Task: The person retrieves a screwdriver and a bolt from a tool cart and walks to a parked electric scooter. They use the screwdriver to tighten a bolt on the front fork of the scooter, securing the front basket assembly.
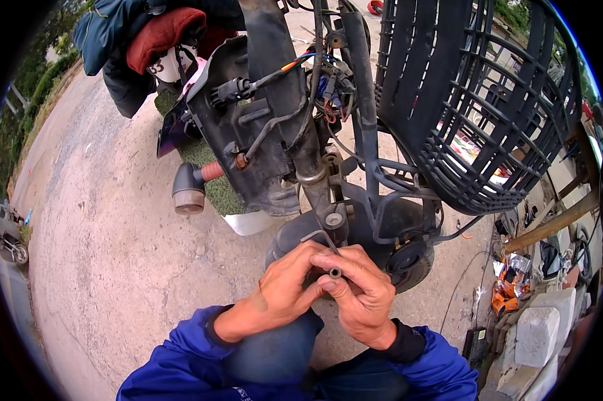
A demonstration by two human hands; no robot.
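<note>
My left hand (281, 287) and my right hand (367, 297) meet fingertip to fingertip in the lower middle, both closed. Between my right thumb and fingers is a small round metal piece with a hole in its end, like a hex socket bolt (335, 273). A thin L-shaped hex key (323, 234) pokes up from between the hands, seemingly gripped by the left; the fingers hide its lower end. Just beyond them stands the stripped front of a scooter, with its steering column (311, 177), front fender (288, 234) and wheel (418, 271).
A black basket (435, 100) overhangs the scooter's front at right. An indicator lamp (189, 190) sticks out left of the dark body panel (211, 127). Loose wires (335, 87) hang by the column. Stone blocks (537, 336), orange packaging (506, 294) and a wooden pole (555, 220) lie right.
</note>
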